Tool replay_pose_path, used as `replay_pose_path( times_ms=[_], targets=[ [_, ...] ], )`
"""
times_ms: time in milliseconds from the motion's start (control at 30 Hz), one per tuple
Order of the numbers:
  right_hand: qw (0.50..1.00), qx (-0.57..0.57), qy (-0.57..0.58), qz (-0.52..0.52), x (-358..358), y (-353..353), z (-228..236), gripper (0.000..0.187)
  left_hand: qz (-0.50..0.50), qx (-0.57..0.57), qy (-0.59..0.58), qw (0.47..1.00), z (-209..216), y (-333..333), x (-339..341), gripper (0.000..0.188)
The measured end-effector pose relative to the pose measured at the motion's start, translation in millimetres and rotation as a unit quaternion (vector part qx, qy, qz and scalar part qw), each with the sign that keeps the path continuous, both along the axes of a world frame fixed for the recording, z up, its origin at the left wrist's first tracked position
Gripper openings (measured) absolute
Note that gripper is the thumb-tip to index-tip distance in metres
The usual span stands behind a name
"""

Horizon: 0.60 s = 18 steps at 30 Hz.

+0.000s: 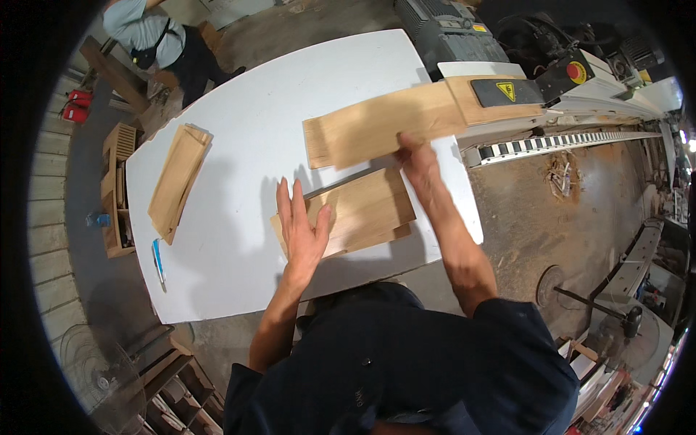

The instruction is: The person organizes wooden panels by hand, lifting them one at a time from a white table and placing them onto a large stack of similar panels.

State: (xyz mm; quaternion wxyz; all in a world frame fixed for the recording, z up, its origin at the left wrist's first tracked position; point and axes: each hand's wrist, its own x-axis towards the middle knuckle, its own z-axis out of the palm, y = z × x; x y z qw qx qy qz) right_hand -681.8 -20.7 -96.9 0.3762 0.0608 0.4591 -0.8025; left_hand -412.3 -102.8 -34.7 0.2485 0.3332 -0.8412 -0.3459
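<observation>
My left hand lies with its fingers spread over the left end of a small stack of light wooden boards on the white table. The stack's boards are slightly out of line with each other. My right hand, a little smeared by motion, pinches the near edge of another wooden board. That board is blurred and sits over a further board, whose left end shows beneath it. Its right end reaches toward a wooden board at the machine's outlet.
Another stack of boards lies at the white table's left side, near a blue utility knife. A machine with a red emergency button and roller track stands right. A person stands far left. Fans flank me.
</observation>
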Motion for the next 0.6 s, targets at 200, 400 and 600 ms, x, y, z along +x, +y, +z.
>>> replay_pose_path(
  times_ms=[200,400,600],
  targets=[
    [0.994,-0.002,-0.095,0.059,138,53,20,0.016,-0.053,-0.184,-0.164,0.968,16,4,-7,0.069],
    [0.903,0.172,0.032,0.393,118,126,50,0.025,-0.063,-0.178,-0.254,0.949,-47,16,35,0.076],
    [0.764,0.399,0.507,0.018,-27,95,-25,0.041,-0.037,0.001,-0.158,0.987,-33,-60,-43,0.082]
  ],
)
